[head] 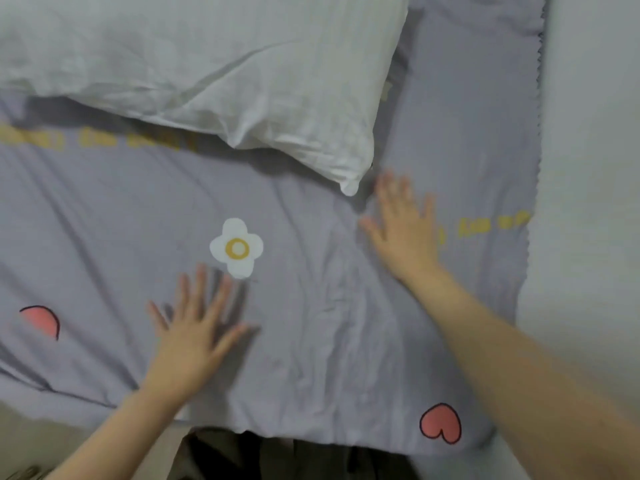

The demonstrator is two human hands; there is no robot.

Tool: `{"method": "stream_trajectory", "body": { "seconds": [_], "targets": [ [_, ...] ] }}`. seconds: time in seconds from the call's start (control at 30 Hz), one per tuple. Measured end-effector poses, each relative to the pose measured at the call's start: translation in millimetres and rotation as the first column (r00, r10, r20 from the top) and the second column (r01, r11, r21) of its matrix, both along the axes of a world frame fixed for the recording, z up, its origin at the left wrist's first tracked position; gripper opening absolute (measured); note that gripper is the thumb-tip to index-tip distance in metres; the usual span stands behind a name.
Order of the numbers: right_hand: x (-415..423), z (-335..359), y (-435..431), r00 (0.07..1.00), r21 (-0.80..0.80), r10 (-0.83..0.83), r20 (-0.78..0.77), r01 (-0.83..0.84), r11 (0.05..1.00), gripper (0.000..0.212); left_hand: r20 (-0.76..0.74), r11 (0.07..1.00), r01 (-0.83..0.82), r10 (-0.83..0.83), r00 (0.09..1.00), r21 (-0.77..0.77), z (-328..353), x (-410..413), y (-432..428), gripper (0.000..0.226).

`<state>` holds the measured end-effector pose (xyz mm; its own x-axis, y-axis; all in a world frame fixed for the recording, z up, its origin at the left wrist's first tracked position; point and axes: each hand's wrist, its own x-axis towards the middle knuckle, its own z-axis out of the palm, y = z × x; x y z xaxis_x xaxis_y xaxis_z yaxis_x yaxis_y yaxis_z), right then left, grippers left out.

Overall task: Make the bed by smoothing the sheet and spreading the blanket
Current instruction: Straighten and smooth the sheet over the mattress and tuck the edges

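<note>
A lilac sheet (311,323) printed with a white flower, pink hearts and yellow lettering covers the bed and shows soft wrinkles. My left hand (197,323) lies flat on it with fingers spread, just below the flower. My right hand (403,226) presses flat on the sheet farther back, fingers spread, right beside the lower corner of a white pillow (225,74). The pillow lies across the top of the bed. No blanket can be told apart from the sheet.
A pale wall (588,168) runs along the sheet's scalloped right edge. Dark trousers (277,459) show at the bottom, against the bed's near edge. Beige floor (52,441) is at the bottom left.
</note>
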<state>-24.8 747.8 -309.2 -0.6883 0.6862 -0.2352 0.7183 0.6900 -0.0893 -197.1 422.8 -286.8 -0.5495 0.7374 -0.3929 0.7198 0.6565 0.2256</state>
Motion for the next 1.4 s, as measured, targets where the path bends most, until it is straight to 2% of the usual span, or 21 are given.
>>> {"method": "stream_trajectory", "body": {
  "seconds": [0.03, 0.1, 0.17, 0.2, 0.33, 0.4, 0.47, 0.53, 0.57, 0.67, 0.73, 0.8, 0.87, 0.9, 0.97, 1.07, 1.13, 1.2, 1.27, 1.33, 1.4],
  "targets": [
    [13.1, -5.8, -27.3, 0.999, -0.009, 0.012, 0.031, -0.012, 1.0, 0.066, 0.012, 0.987, -0.153, 0.154, 0.988, -0.046, -4.6, -17.3, 4.6, 0.08],
    [52.6, -13.3, -64.0, 0.963, 0.039, -0.265, 0.054, 0.263, 0.964, 0.062, 0.025, 0.928, -0.348, 0.354, 0.935, -0.134, -18.1, -48.0, 1.4, 0.086],
    [94.2, -10.9, -91.5, 0.83, 0.091, -0.557, 0.042, 0.552, 0.829, 0.061, 0.003, 0.875, -0.449, 0.456, 0.89, -0.181, -29.2, -64.5, -17.8, 0.085],
    [113.3, -7.4, -102.4, 0.796, 0.103, -0.605, 0.038, 0.599, 0.794, 0.06, 0.003, 0.859, -0.478, 0.487, 0.873, -0.182, -31.5, -65.3, -30.8, 0.084],
    [170.2, 6.4, -133.2, 0.784, 0.067, -0.598, 0.167, 0.596, 0.8, 0.065, 0.012, 0.835, -0.517, 0.528, 0.849, -0.188, -22.7, -44.1, -88.4, 0.091],
    [166.8, 10.2, -142.6, 0.683, 0.069, -0.704, 0.194, 0.706, 0.704, 0.069, -0.001, 0.866, -0.457, 0.466, 0.885, -0.202, -12.6, -35.7, -113.4, 0.097],
    [137.2, 15.5, -151.6, 0.617, 0.048, -0.777, 0.124, 0.779, 0.625, 0.069, -0.028, 0.903, -0.386, 0.388, 0.921, -0.189, -6.6, -37.3, -134.0, 0.1],
    [93.2, 22.2, -166.5, 0.72, 0.001, -0.69, 0.07, 0.692, 0.722, 0.066, -0.022, 0.876, -0.461, 0.463, 0.886, -0.143, -3.2, -47.7, -147.7, 0.098],
    [69.5, 23.1, -176.8, 0.796, -0.027, -0.601, 0.069, 0.604, 0.797, 0.064, -0.025, 0.818, -0.568, 0.569, 0.822, -0.091, -1.4, -55.8, -151.2, 0.101],
    [-8.4, 21.4, -212.5, 0.938, -0.098, -0.344, 0.032, 0.346, 0.933, 0.064, -0.053, 0.449, -0.889, 0.894, 0.446, 0.096, 4.2, -93.4, -165.8, 0.109],
    [-56.2, 18.8, -242.0, 0.985, -0.128, -0.169, -0.031, 0.163, 0.978, 0.063, 0.105, 0.236, -0.955, 0.961, 0.258, 0.18, 6.2, -125.8, -182.7, 0.102],
    [-90.7, 10.6, -276.1, 1.0, -0.193, -0.014, -0.024, 0.009, 0.981, 0.063, 0.331, 0.104, -0.976, 0.929, 0.164, 0.191, 5.0, -156.1, -202.3, 0.076],
    [-108.6, -0.7, -315.3, 0.998, -0.273, 0.036, 0.045, -0.023, 0.962, 0.066, 0.478, -0.01, -0.994, 0.877, 0.043, 0.107, 7.2, -179.6, -219.7, 0.043],
    [-112.6, -4.9, -336.3, 0.996, -0.288, 0.058, 0.062, -0.037, 0.957, 0.068, 0.52, -0.027, -0.999, 0.854, 0.001, 0.046, 6.7, -187.7, -227.6, 0.029],
    [-115.5, -4.9, -375.0, 0.97, -0.281, 0.241, 0.042, -0.22, 0.934, 0.066, 0.556, 0.056, -0.996, 0.831, 0.011, -0.064, 9.2, -196.4, -241.8, 0.026],
    [-113.2, 1.2, -400.5, 0.829, -0.268, 0.559, -0.006, -0.539, 0.798, 0.064, 0.514, 0.275, -0.959, 0.833, 0.204, -0.066, 15.0, -197.7, -261.4, 0.032],
    [-114.3, 8.3, -398.4, 0.772, -0.267, 0.635, -0.027, -0.618, 0.739, 0.064, 0.519, 0.297, -0.955, 0.819, 0.245, -0.019, 19.5, -195.0, -273.2, 0.027],
    [-117.6, 15.0, -391.3, 0.693, -0.266, 0.718, -0.072, -0.707, 0.655, 0.065, 0.499, 0.264, -0.964, 0.831, 0.246, 0.034, 19.9, -190.1, -283.5, 0.023],
    [-124.5, 22.3, -385.7, 0.657, -0.242, 0.747, -0.101, -0.745, 0.622, 0.066, 0.449, 0.17, -0.983, 0.875, 0.18, 0.064, 17.3, -185.1, -294.9, 0.018],
    [-137.3, 27.9, -384.9, 0.728, -0.214, 0.68, -0.087, -0.681, 0.701, 0.067, 0.437, 0.005, -0.999, 0.899, 0.019, 0.032, 14.0, -181.6, -308.6, 0.018],
    [-152.8, 30.7, -390.6, 0.806, -0.219, 0.592, -0.029, -0.583, 0.783, 0.062, 0.479, -0.213, -0.977, 0.857, -0.193, -0.012, 9.4, -180.5, -323.0, 0.025]
  ]
}}
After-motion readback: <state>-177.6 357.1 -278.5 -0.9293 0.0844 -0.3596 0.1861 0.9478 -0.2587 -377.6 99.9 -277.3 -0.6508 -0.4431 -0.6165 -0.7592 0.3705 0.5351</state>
